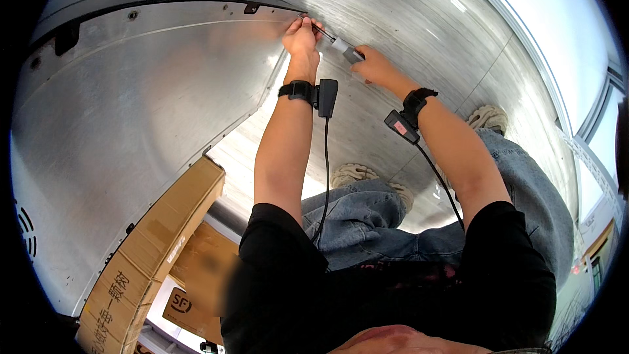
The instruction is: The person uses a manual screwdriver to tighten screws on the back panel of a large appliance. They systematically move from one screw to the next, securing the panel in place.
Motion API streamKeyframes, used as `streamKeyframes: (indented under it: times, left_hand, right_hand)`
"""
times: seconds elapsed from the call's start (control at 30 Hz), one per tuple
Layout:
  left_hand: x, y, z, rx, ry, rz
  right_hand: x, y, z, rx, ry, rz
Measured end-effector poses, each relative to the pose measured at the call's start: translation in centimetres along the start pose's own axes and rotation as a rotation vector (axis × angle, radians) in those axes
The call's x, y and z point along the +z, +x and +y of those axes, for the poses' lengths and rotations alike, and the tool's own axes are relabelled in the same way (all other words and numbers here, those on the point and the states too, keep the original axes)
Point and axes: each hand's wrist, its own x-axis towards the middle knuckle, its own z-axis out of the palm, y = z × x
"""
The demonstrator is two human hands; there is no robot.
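In my right hand (372, 65) is a screwdriver (344, 47) with a thick grey body and a thin dark shaft. My fingers wrap its back end, and the shaft points up and left. My left hand (303, 38) is closed at the far right corner of a large metal panel (157, 111), its fingers drawn together around the shaft's front end. What the left fingers pinch, and the tip of the shaft, are hidden. The panel is silvery, with a dark far edge and small holes along it.
A long cardboard box (154, 255) lies along the panel's near edge, with another brown carton (203, 262) beside it. Grey wood-look floor (406, 13) stretches to the right. Cables run from the black wrist devices (326, 98) on both arms. My legs in jeans (360, 223) are bent close by.
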Motion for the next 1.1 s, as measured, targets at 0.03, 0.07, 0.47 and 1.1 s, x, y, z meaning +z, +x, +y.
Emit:
streamKeyframes:
  times: [0.03, 0.07, 0.47, 1.1]
  left_hand:
    - [0.0, 0.0, 0.0, -0.002, -0.012, 0.002]
    - [0.0, -0.1, -0.1, 0.005, -0.031, -0.009]
    - [-0.1, 0.2, 0.1, 0.045, 0.078, 0.017]
    - [0.4, -0.3, 0.4, 0.004, -0.095, 0.003]
  right_hand:
    - [-0.4, 0.2, -0.1, 0.088, 0.082, -0.076]
    - [-0.4, 0.4, 0.2, 0.007, 0.0, -0.053]
    - [-0.3, -0.4, -0.2, 0.076, 0.157, -0.107]
    - [-1.7, -1.3, -1.2, 0.198, 0.407, -0.353]
